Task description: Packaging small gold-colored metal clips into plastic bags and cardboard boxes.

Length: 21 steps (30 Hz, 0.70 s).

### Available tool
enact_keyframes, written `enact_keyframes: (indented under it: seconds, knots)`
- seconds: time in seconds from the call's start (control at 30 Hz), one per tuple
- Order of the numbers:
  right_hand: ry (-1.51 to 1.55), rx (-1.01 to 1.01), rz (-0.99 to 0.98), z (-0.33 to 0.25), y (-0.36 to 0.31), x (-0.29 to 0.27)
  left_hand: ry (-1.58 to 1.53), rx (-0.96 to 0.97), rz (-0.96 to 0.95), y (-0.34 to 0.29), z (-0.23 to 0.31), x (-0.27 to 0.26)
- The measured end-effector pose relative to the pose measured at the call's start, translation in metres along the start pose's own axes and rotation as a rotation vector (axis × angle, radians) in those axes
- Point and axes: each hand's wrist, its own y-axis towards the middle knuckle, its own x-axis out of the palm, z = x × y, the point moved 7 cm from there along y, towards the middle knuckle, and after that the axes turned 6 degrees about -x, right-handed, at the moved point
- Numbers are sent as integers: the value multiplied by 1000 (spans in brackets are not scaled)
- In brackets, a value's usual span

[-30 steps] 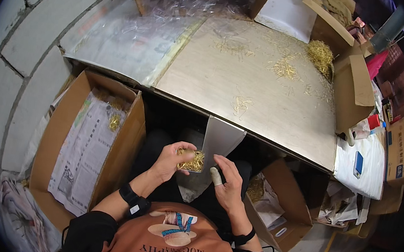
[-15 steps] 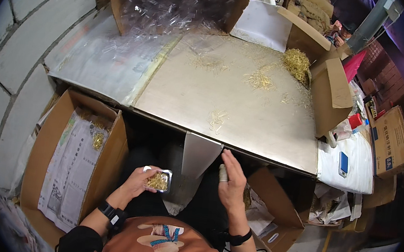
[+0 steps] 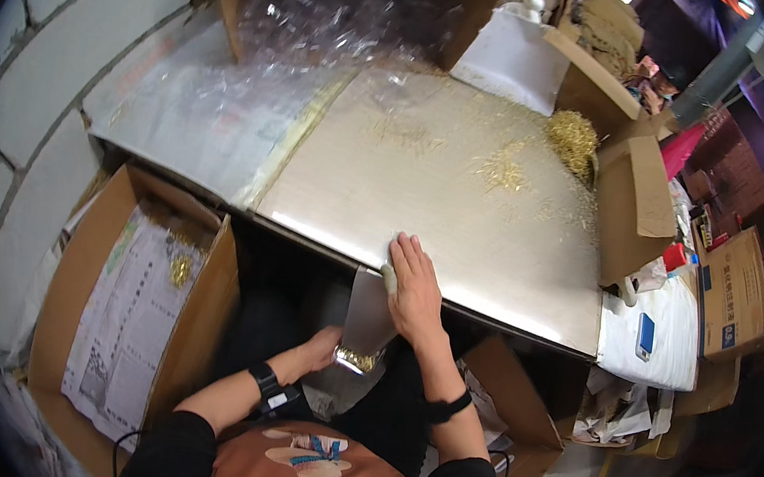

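Observation:
My left hand [image 3: 323, 348] is closed on the side of a small clear plastic box [image 3: 356, 360] full of small gold-coloured metal pieces, too fine to name. The box is right under the lower end of a grey sloping chute [image 3: 369, 311] fixed at the table's front edge. My right hand [image 3: 413, 287] lies over the table edge beside the top of the chute, its fingers stretched out and close together, with a light wrap on one finger. Whether anything lies under the palm is hidden.
On the metal tabletop [image 3: 359, 189] are scattered gold pieces [image 3: 503, 169] and a gold heap [image 3: 572, 142] by a carton [image 3: 637, 192]. A large carton of clear plastic [image 3: 332, 16] stands behind. Lower cartons flank me, the left one [image 3: 64, 297] paper-lined. A blue device [image 3: 645, 336] lies right.
My right hand has moved up and left onto the table edge. The left hand has carried the box right, under the chute. The gold pieces near the front edge no longer show there.

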Motion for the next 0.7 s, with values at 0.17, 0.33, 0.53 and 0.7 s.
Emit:
enact_keyframes:
  seconds: [0.17, 0.33, 0.53, 0.7]
  knots:
    - [281, -4, 18, -48, -66, -40, 119, -79, 17, -10, 14, 19]
    - [433, 227, -37, -14, -121, -38, -4, -92, 51, -28, -3, 5]
    - [434, 217, -62, -13, -160, -30, 133, -153, -35, -68, 2, 24]
    - [431, 132, 25, -36, -146, -34, 175, 5, -69, -81, 37, 63]
